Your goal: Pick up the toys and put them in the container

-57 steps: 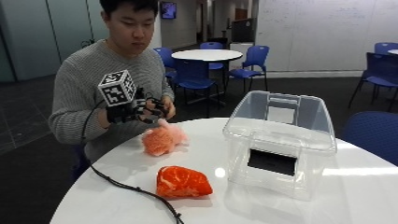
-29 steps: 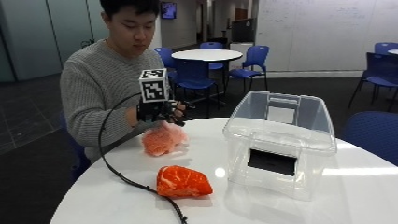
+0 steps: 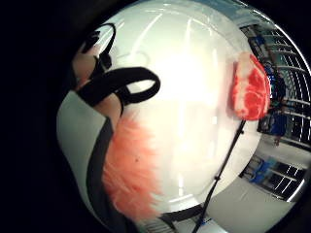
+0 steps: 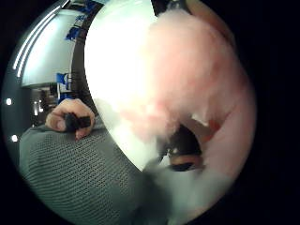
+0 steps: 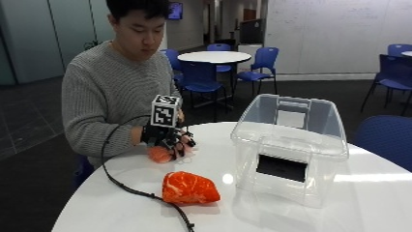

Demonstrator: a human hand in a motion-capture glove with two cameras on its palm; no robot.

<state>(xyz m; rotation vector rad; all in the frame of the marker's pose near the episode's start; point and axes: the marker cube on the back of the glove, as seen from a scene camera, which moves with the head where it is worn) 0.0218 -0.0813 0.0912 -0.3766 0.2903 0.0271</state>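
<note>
Clear container (image 5: 289, 140) holds no toys; hand (image 5: 169, 140) grasps pink fuzzy toy (image 5: 159, 153).

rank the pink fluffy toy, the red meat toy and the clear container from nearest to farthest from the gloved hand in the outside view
1. Pink fluffy toy: directly under the gloved right hand, touching it.
2. Red meat toy: on the table, nearer the front edge.
3. Clear container: farthest, across the table.

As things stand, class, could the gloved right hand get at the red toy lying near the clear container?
Probably yes. The gloved right hand rests on the pink toy, and the red toy lies apart on the bare table with nothing between them. The clear container stands to one side.
</note>
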